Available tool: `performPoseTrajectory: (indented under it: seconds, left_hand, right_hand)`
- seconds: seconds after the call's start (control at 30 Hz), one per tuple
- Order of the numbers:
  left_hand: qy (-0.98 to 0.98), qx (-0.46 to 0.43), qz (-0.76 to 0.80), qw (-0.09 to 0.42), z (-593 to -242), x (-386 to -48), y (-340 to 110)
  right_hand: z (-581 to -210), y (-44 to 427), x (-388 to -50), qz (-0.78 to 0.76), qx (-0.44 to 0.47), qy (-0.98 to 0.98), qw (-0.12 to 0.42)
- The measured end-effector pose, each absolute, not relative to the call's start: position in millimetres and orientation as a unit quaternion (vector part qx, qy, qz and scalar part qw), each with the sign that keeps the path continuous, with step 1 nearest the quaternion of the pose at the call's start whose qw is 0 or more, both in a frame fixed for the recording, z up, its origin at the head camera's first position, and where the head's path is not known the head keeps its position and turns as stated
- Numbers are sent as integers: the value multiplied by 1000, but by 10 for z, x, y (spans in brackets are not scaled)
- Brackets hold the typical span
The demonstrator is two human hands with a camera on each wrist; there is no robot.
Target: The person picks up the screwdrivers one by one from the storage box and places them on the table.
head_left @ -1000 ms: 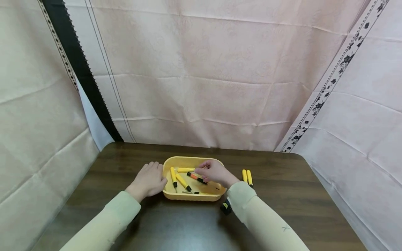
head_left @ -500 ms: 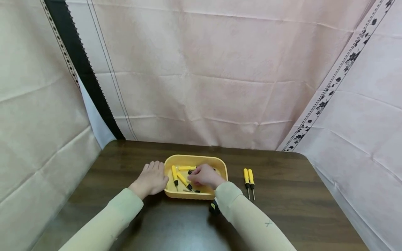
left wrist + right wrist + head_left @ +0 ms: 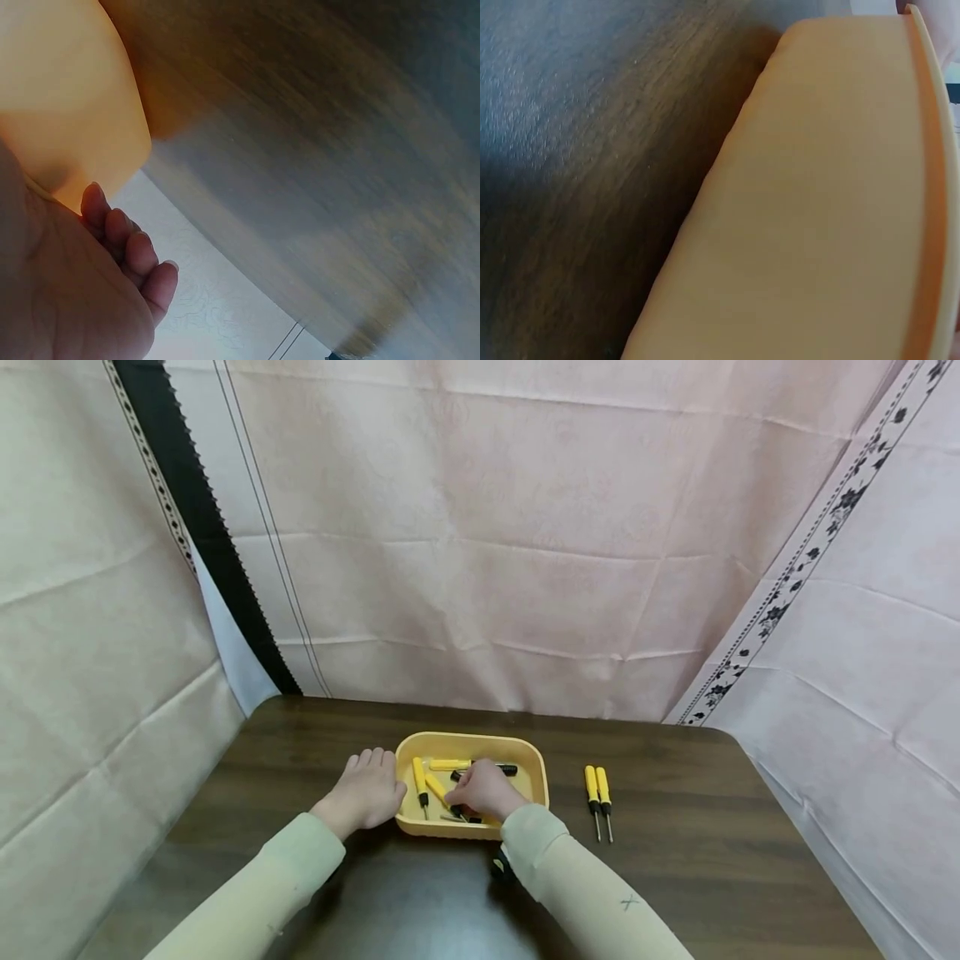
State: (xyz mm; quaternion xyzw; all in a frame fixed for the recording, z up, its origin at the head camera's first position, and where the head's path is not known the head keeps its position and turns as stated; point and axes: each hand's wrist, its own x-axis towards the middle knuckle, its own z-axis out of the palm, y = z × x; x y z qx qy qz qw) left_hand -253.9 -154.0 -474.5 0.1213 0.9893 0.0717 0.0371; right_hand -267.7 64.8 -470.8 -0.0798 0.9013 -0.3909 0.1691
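Note:
A yellow plastic tray (image 3: 468, 743) holds several screwdrivers. Two yellow-handled ones, an upright screwdriver (image 3: 419, 777) and a slanted screwdriver (image 3: 437, 789), lie at its left; a yellow handle (image 3: 450, 764) lies crosswise behind them. My left hand (image 3: 366, 793) rests against the tray's left rim, fingers extended; its palm also shows beside the tray wall (image 3: 75, 90) in the left wrist view. My right hand (image 3: 487, 792) reaches down into the tray, over the screwdrivers, fingers bent. Its fingertips are hidden, so whether it pinches anything is unclear. The right wrist view shows mainly the tray's outer wall (image 3: 795, 187).
Two yellow-handled screwdrivers (image 3: 597, 789) lie side by side on the dark wooden table (image 3: 675, 860), right of the tray. A black handle (image 3: 507, 770) lies near the tray's back right. Pale cloth (image 3: 480, 568) hangs behind the table.
My right hand has moved left and slightly down within the tray, over the spot where the orange-and-black handle lay. The two screwdrivers at right are now fully uncovered. My left hand stays at the rim.

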Motion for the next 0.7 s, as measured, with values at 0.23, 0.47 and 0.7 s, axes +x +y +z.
performPoseTrajectory:
  seconds: [0.23, 0.47, 0.7]
  left_hand:
    - [989, 119, 77, 32, -4791, -2530, -1528]
    - [989, 114, 85, 47, -4776, -2522, -1518]
    - [988, 111, 96, 45, -4735, -2528, -1527]
  right_hand:
    - [-4756, 616, -2654, -352, -83, 920, 153]
    - [-4763, 622, -2634, -350, -100, 918, 157]
    - [-4699, 630, -2629, -323, -136, 926, 140]
